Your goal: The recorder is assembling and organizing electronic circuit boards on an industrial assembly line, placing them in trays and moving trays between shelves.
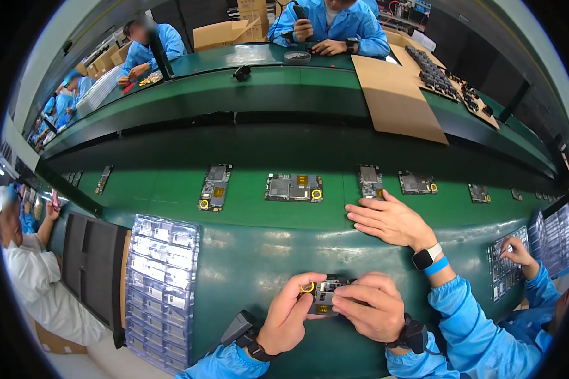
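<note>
A dark circuit board (323, 309) with metal shields, a gold patch and a yellow ring is held above the near green bench. My left hand (286, 319) is closed on its left side, thumb and fingers at the edge. My right hand (374, 309) is closed at the board's right side, fingertips resting on its face; whether a small part sits under them is hidden. Beyond my hands, a co-worker's hand (391, 222) with a white watch reaches in from the right. Its fingertips are by another circuit board (369, 180) on the green belt.
Several more boards lie along the belt (250, 183), some with yellow rings. At my left stands a clear plastic tray (161, 294) of small metal parts, beside a black foam tray (90, 268). Another parts tray (507, 265) is at the right. Co-workers in blue sit across a raised ledge.
</note>
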